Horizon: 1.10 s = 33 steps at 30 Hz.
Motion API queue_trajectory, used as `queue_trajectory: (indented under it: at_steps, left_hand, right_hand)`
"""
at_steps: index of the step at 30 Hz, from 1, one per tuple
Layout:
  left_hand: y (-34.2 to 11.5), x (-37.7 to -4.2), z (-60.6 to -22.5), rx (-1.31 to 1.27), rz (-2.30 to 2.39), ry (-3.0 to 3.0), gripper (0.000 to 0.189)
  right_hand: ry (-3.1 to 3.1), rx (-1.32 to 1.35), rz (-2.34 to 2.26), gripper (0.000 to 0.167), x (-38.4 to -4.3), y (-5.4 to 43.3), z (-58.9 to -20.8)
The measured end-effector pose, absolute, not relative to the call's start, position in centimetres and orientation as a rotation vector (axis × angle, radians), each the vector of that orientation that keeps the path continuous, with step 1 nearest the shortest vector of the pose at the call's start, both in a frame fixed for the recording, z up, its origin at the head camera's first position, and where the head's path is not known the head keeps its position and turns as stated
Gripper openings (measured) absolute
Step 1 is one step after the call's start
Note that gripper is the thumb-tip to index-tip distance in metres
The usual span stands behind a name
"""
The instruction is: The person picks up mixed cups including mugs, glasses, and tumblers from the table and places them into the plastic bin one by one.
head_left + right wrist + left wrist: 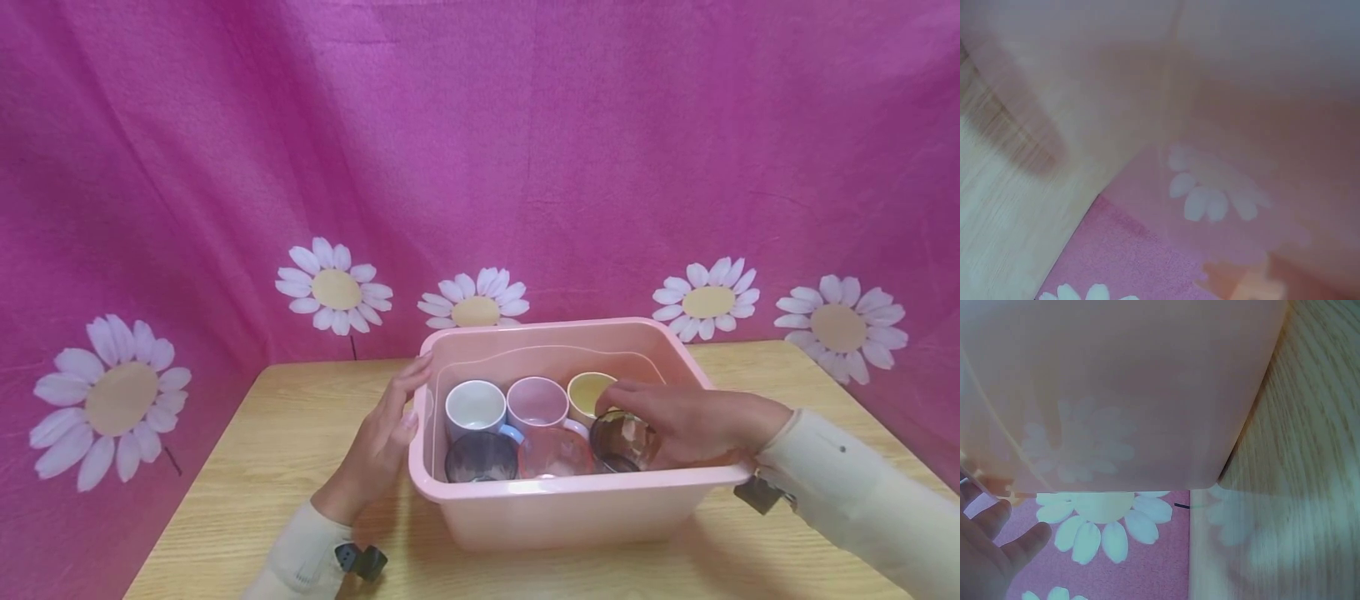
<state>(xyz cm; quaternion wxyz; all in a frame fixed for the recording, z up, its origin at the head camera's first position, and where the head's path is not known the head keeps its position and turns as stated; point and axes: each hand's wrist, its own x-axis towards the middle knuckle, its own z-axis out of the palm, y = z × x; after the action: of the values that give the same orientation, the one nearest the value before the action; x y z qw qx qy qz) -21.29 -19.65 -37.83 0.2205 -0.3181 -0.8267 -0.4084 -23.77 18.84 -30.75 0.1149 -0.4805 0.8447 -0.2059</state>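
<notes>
A pink plastic tub [555,518] holds a row of mugs at the back and glass cups at the front. The back row has a white mug [476,406] with a blue handle, a pink mug [537,402] and a yellow-lined mug [589,392]. In front sit a dark grey glass [481,457], a reddish glass [557,455] and a brownish glass [621,440]. My right hand [693,421] reaches over the tub's right rim and grips the brownish glass; its thumb is hidden. With extended fingers, my left hand [378,437] touches the tub's left rim.
The tub stands on a light wood-grain table [300,417]. Behind and beside the table hangs a magenta cloth [480,150] printed with several white daisies. In both wrist views the tub's outer wall [1147,394] fills much of the picture.
</notes>
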Motion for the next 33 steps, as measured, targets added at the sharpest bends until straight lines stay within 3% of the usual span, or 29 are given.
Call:
queue_trajectory:
  at_steps: [11, 33]
  left_hand:
    - [-19.60, -21.33, -37.89, -0.880, -1.113, -2.288, 0.051]
    - [-19.55, -21.21, -37.85, -0.871, -1.133, -2.294, 0.052]
  right_hand:
    - [2.473, -1.492, -0.597, 0.057, -23.75, 18.82, -30.92]
    - [2.529, -1.622, -0.531, 0.048, -24.10, 18.61, -31.56]
